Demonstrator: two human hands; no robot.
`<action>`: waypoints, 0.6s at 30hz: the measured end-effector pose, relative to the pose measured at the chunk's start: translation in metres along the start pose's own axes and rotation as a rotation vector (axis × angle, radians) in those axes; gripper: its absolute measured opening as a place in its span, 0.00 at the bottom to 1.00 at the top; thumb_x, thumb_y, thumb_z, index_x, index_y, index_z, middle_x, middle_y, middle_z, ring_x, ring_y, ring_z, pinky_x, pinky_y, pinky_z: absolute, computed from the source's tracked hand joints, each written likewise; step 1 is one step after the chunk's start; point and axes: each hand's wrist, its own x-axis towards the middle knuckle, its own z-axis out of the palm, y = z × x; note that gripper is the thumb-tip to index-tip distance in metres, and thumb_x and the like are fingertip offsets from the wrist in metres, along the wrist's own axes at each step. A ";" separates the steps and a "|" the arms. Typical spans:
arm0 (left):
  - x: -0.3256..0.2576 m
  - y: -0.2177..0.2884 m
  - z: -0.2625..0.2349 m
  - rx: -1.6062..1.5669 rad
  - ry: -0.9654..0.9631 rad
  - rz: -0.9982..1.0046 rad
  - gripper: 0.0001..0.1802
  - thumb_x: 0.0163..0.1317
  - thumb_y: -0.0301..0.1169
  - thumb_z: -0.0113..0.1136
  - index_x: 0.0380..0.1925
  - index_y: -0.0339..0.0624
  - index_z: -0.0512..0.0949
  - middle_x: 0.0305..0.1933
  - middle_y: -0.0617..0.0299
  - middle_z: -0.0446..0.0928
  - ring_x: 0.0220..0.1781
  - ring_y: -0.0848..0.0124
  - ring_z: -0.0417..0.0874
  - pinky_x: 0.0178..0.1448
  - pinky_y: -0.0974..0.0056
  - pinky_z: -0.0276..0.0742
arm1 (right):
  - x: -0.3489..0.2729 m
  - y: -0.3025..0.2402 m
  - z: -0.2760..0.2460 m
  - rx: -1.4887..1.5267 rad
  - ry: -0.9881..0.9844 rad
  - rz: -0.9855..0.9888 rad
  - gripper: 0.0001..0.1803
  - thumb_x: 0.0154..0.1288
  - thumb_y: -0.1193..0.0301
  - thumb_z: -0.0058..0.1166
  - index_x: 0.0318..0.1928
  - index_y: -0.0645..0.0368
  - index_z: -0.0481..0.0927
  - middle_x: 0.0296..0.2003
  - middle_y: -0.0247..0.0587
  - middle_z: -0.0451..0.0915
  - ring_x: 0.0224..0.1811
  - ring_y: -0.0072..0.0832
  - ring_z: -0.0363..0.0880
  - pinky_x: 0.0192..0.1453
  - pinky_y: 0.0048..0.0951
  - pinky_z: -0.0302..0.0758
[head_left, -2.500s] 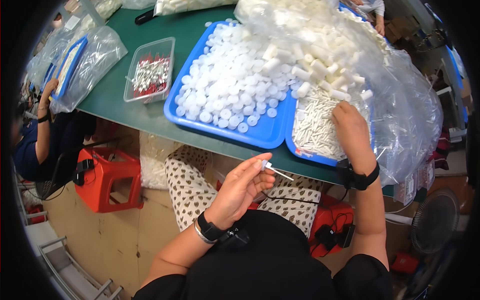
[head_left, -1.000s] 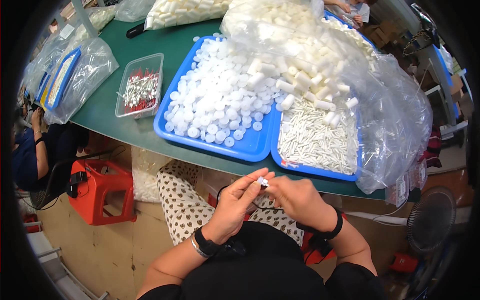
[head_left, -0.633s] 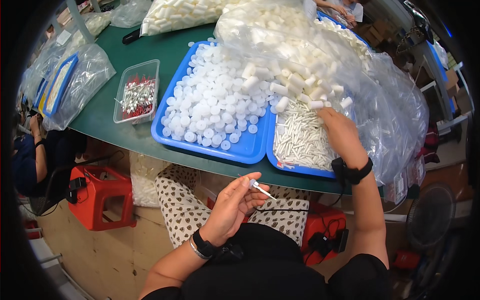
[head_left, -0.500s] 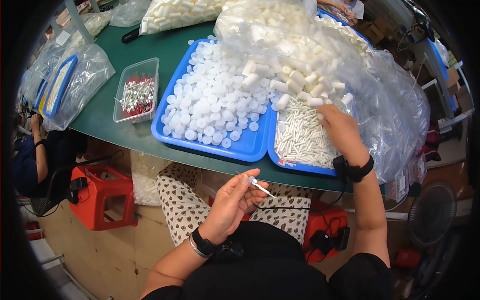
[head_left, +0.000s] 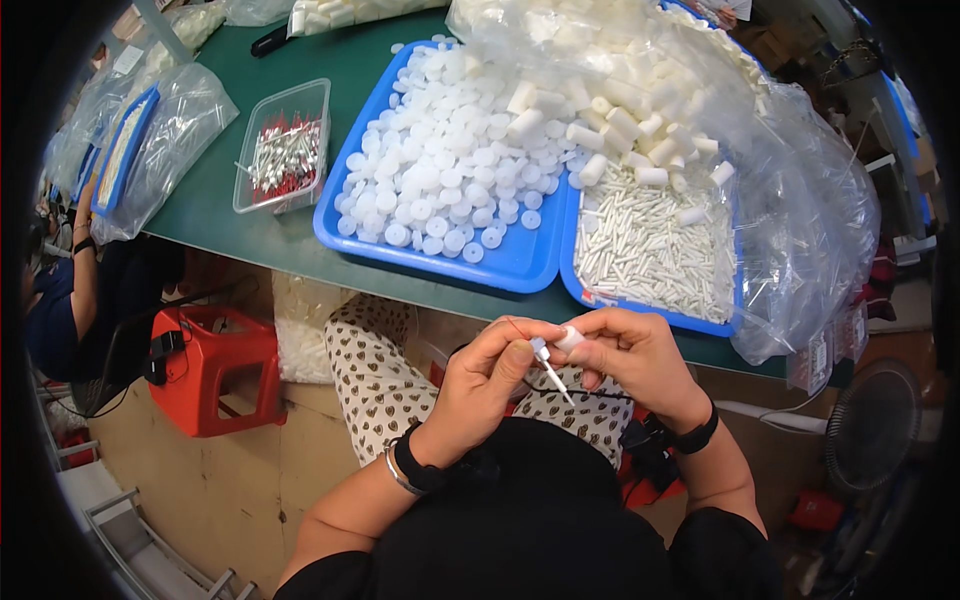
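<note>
Low in the middle of the frame, both hands met over the lap. The left hand (head_left: 487,378) pinched a thin white pin (head_left: 548,368), its long axis slanting from upper left to lower right, the pointed end aimed down toward the body. The right hand (head_left: 632,358) gripped a small white tube (head_left: 570,340) just beside the pin's upper end. Above them, at the green table's (head_left: 250,235) edge, sat a blue tray (head_left: 505,262) of white caps (head_left: 450,170).
</note>
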 end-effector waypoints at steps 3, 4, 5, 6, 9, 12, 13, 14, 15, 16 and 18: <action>-0.003 0.000 0.000 0.122 0.004 0.112 0.16 0.75 0.35 0.48 0.50 0.33 0.77 0.46 0.61 0.78 0.41 0.78 0.79 0.44 0.73 0.74 | 0.002 0.012 -0.001 0.154 -0.058 0.075 0.13 0.73 0.68 0.51 0.46 0.66 0.82 0.34 0.36 0.83 0.25 0.14 0.77 0.29 0.16 0.75; -0.007 -0.001 -0.001 0.080 0.015 0.021 0.17 0.75 0.37 0.48 0.51 0.34 0.76 0.46 0.60 0.78 0.42 0.77 0.79 0.46 0.71 0.75 | 0.002 0.014 -0.004 0.209 -0.091 0.106 0.13 0.74 0.68 0.49 0.47 0.66 0.81 0.33 0.37 0.82 0.25 0.15 0.78 0.29 0.16 0.76; -0.008 -0.003 -0.003 0.037 0.025 -0.067 0.18 0.75 0.39 0.48 0.51 0.35 0.76 0.47 0.60 0.78 0.43 0.76 0.80 0.49 0.69 0.76 | 0.003 0.015 -0.005 0.262 -0.122 0.134 0.13 0.75 0.68 0.48 0.47 0.66 0.80 0.33 0.38 0.82 0.25 0.15 0.78 0.30 0.17 0.76; -0.010 -0.005 -0.004 -0.007 0.034 -0.154 0.19 0.75 0.41 0.48 0.51 0.36 0.76 0.48 0.59 0.78 0.44 0.75 0.80 0.51 0.67 0.77 | 0.002 0.015 -0.002 0.206 -0.105 0.117 0.13 0.75 0.69 0.47 0.48 0.66 0.79 0.33 0.37 0.82 0.26 0.15 0.78 0.30 0.17 0.76; -0.011 -0.011 -0.003 -0.073 0.093 -0.144 0.19 0.74 0.40 0.50 0.52 0.34 0.76 0.46 0.61 0.78 0.43 0.77 0.79 0.50 0.69 0.76 | -0.003 0.014 0.005 0.119 -0.062 0.107 0.12 0.76 0.69 0.46 0.50 0.66 0.75 0.32 0.37 0.81 0.26 0.16 0.79 0.32 0.17 0.76; -0.010 -0.005 -0.001 0.014 0.082 -0.118 0.19 0.74 0.40 0.51 0.52 0.34 0.76 0.46 0.61 0.78 0.42 0.78 0.78 0.49 0.70 0.76 | -0.004 0.014 0.002 0.033 -0.091 0.130 0.12 0.75 0.69 0.46 0.49 0.66 0.75 0.32 0.37 0.81 0.26 0.16 0.79 0.31 0.17 0.76; -0.009 -0.003 0.000 0.061 0.070 -0.106 0.19 0.73 0.40 0.52 0.52 0.34 0.77 0.46 0.62 0.78 0.41 0.78 0.78 0.49 0.70 0.76 | -0.004 0.014 0.001 0.019 -0.103 0.142 0.11 0.75 0.70 0.47 0.49 0.66 0.75 0.31 0.37 0.81 0.26 0.17 0.79 0.31 0.18 0.76; -0.009 -0.003 -0.001 0.101 0.053 -0.115 0.19 0.73 0.39 0.52 0.52 0.34 0.77 0.45 0.62 0.78 0.41 0.78 0.78 0.49 0.70 0.76 | -0.004 0.014 0.000 0.008 -0.113 0.155 0.11 0.75 0.70 0.47 0.49 0.66 0.75 0.31 0.37 0.81 0.26 0.17 0.80 0.31 0.18 0.76; -0.008 -0.003 -0.003 0.141 0.036 -0.125 0.18 0.73 0.39 0.52 0.51 0.35 0.77 0.45 0.62 0.78 0.41 0.78 0.78 0.49 0.70 0.76 | -0.004 0.015 0.000 -0.004 -0.123 0.167 0.11 0.74 0.71 0.47 0.49 0.66 0.74 0.31 0.38 0.81 0.26 0.17 0.80 0.31 0.18 0.76; -0.008 -0.003 -0.003 0.182 0.018 -0.135 0.18 0.73 0.39 0.52 0.51 0.35 0.77 0.44 0.62 0.78 0.40 0.78 0.78 0.49 0.70 0.76 | -0.005 0.015 0.001 -0.069 -0.128 0.154 0.11 0.74 0.71 0.47 0.49 0.66 0.74 0.31 0.38 0.81 0.26 0.18 0.80 0.31 0.19 0.76; -0.008 -0.010 -0.005 0.033 0.017 -0.209 0.18 0.73 0.38 0.52 0.51 0.35 0.77 0.42 0.63 0.78 0.40 0.78 0.78 0.49 0.70 0.76 | -0.008 0.016 0.006 -0.198 -0.139 0.126 0.11 0.74 0.71 0.47 0.49 0.66 0.73 0.31 0.39 0.82 0.26 0.18 0.80 0.31 0.20 0.77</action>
